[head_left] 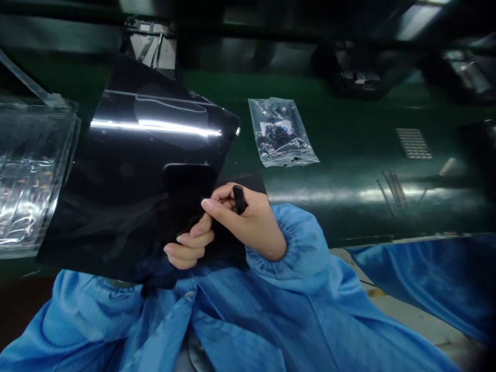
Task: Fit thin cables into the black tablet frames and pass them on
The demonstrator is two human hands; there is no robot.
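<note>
Green surface (349, 129) runs across the whole bench, pretty shiny. There's a clear bag (281, 132) of little black bits lying flat on it, a stack of clear plastic trays (31, 170) off on the left edge, and some dark fixtures (360, 72) at the back, too blurry to make out.

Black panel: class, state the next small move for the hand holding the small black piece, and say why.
Probably ease the small black piece, pinched in the right hand, onto the black panel beside the thumb; the left hand grips the panel's lower edge.
</note>
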